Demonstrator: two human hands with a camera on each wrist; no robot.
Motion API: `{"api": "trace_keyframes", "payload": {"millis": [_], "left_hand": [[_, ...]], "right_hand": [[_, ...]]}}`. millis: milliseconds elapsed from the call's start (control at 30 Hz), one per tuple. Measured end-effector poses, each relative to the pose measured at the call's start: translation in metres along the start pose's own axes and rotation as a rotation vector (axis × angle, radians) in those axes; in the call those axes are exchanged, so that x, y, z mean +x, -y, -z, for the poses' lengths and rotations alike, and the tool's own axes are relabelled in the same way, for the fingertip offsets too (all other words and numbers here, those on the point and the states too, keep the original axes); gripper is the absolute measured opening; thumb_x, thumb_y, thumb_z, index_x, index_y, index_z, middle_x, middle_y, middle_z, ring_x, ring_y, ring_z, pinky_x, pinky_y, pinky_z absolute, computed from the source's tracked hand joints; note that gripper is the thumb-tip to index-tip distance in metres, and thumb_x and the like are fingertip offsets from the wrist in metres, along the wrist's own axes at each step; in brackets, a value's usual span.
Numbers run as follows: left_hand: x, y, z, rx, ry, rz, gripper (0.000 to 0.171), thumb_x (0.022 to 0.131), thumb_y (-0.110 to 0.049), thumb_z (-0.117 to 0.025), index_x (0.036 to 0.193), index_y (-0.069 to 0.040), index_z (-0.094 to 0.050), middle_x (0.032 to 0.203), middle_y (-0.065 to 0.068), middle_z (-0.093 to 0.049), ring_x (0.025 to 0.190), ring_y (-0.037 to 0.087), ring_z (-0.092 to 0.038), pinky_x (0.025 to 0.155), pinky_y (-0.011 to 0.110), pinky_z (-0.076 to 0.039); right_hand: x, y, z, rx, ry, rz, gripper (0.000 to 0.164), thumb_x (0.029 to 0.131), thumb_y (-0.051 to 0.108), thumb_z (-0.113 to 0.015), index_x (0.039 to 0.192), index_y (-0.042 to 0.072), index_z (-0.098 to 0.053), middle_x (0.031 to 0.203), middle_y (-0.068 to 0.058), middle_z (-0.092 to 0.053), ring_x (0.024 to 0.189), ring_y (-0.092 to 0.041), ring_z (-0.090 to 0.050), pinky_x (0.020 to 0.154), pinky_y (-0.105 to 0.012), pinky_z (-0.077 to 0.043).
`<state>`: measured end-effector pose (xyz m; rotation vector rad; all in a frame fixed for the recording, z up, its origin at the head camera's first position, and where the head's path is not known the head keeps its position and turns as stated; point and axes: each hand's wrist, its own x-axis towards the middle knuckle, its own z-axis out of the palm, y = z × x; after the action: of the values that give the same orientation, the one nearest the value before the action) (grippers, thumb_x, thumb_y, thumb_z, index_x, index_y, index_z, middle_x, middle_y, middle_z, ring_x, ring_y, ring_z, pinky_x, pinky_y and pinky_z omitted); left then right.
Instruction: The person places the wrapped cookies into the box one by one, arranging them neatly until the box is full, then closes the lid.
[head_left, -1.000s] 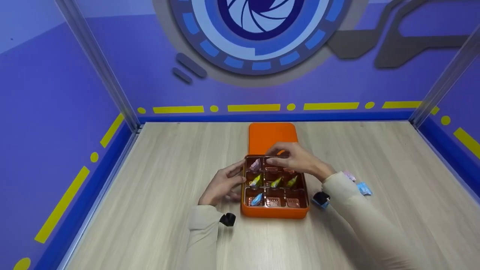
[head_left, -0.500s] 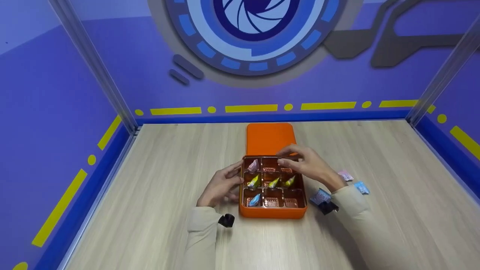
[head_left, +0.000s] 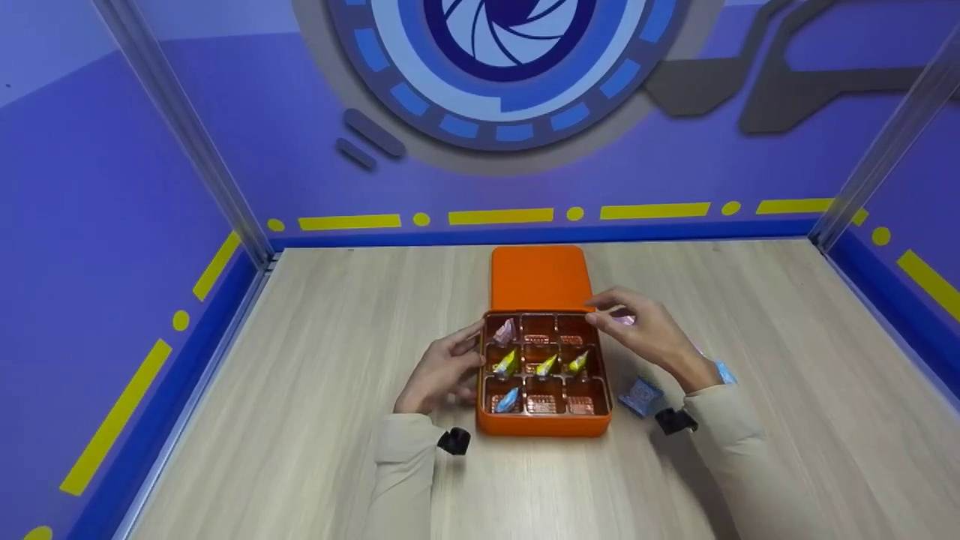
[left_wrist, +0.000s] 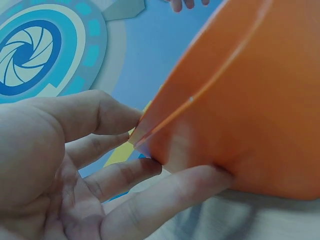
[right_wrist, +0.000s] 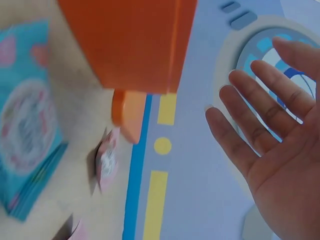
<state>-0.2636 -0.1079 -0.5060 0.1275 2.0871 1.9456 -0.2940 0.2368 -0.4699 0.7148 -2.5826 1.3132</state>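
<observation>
An orange box (head_left: 544, 426) with a brown divided tray stands on the table. Inside it, a pink wrapped candy (head_left: 505, 331) lies in the back left compartment. Yellow-wrapped candies (head_left: 506, 364) fill the middle row, one per compartment, and a blue-wrapped candy (head_left: 507, 400) is at front left. My left hand (head_left: 442, 373) rests its fingertips on the box's left wall, fingers fairly straight. Over the box's back right corner hovers my right hand (head_left: 649, 330); in the right wrist view its fingers are extended and hold nothing. A loose pink candy (right_wrist: 107, 162) lies beyond it.
Behind the box lies its orange lid (head_left: 540, 276). Right of the box are a blue packet (head_left: 641, 396) and another blue candy (head_left: 725, 373), partly hidden by the right wrist. A second pink candy (right_wrist: 78, 232) shows at the right wrist view's edge. Panels enclose the table's sides.
My right hand has drawn rightward from above the back middle compartment to the box's right corner, uncovering the back compartments and a pink candy on the table. The left hand stays against the box.
</observation>
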Motion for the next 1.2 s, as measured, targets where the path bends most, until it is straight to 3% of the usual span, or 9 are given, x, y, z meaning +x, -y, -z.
{"api": "trace_keyframes", "payload": {"millis": [367, 500, 633, 767, 900, 1067, 1200], "left_hand": [[-0.001, -0.003, -0.005, 0.015, -0.068, -0.003, 0.063, 0.099, -0.004, -0.064, 0.159, -0.02, -0.052, 0.151, 0.014, -0.059, 0.102, 0.022, -0.071, 0.049, 0.026, -0.049], [0.0, -0.003, -0.007, 0.018, -0.078, -0.017, 0.062, 0.1, -0.004, -0.063, 0.159, -0.018, -0.053, 0.152, 0.015, -0.059, 0.116, 0.025, -0.069, 0.05, 0.025, -0.047], [0.001, -0.004, -0.008, 0.052, -0.091, -0.043, 0.059, 0.1, -0.005, -0.065, 0.157, -0.014, -0.054, 0.15, 0.017, -0.059, 0.13, 0.028, -0.063, 0.061, 0.025, -0.051], [0.001, -0.005, -0.009, 0.086, -0.113, -0.026, 0.059, 0.1, -0.007, -0.065, 0.157, -0.017, -0.054, 0.15, 0.014, -0.06, 0.102, 0.024, -0.072, 0.057, 0.024, -0.053], [0.001, -0.005, -0.011, 0.048, -0.123, 0.014, 0.061, 0.098, -0.006, -0.065, 0.157, -0.021, -0.055, 0.153, 0.011, -0.058, 0.072, 0.021, -0.063, 0.047, 0.025, -0.05], [0.002, -0.005, -0.013, 0.034, -0.127, 0.019, 0.064, 0.096, -0.004, -0.065, 0.158, -0.02, -0.054, 0.153, 0.012, -0.058, 0.072, 0.02, -0.063, 0.048, 0.025, -0.052], [0.004, -0.005, -0.012, 0.053, -0.131, 0.012, 0.063, 0.096, -0.005, -0.066, 0.156, -0.019, -0.055, 0.15, 0.013, -0.06, 0.079, 0.019, -0.068, 0.048, 0.025, -0.052]], "right_hand": [[-0.005, -0.021, 0.015, -0.095, -0.036, -0.031, 0.023, 0.103, 0.012, -0.072, 0.122, -0.001, -0.074, 0.115, -0.014, -0.075, 0.107, -0.035, -0.07, 0.095, -0.06, -0.056], [-0.005, -0.031, 0.019, -0.111, -0.021, -0.063, 0.025, 0.104, 0.015, -0.071, 0.124, -0.001, -0.073, 0.116, -0.014, -0.074, 0.109, -0.036, -0.069, 0.098, -0.061, -0.055], [-0.006, -0.04, 0.022, -0.147, 0.007, -0.128, 0.03, 0.104, 0.019, -0.071, 0.127, -0.001, -0.071, 0.122, -0.017, -0.072, 0.113, -0.04, -0.066, 0.099, -0.06, -0.055], [-0.006, -0.047, 0.023, -0.209, 0.044, -0.177, 0.03, 0.103, 0.016, -0.072, 0.128, -0.001, -0.071, 0.127, -0.02, -0.07, 0.119, -0.044, -0.063, 0.1, -0.062, -0.053], [-0.005, -0.051, 0.023, -0.269, 0.09, -0.229, 0.032, 0.103, 0.015, -0.071, 0.131, -0.001, -0.07, 0.133, -0.022, -0.066, 0.123, -0.046, -0.06, 0.103, -0.064, -0.051], [-0.004, -0.051, 0.023, -0.321, 0.131, -0.254, 0.033, 0.103, 0.011, -0.07, 0.134, -0.002, -0.069, 0.136, -0.025, -0.062, 0.124, -0.047, -0.058, 0.105, -0.066, -0.048], [-0.004, -0.054, 0.021, -0.364, 0.144, -0.216, 0.031, 0.099, 0.004, -0.072, 0.129, -0.005, -0.071, 0.126, -0.025, -0.066, 0.116, -0.046, -0.063, 0.102, -0.065, -0.051]]}}
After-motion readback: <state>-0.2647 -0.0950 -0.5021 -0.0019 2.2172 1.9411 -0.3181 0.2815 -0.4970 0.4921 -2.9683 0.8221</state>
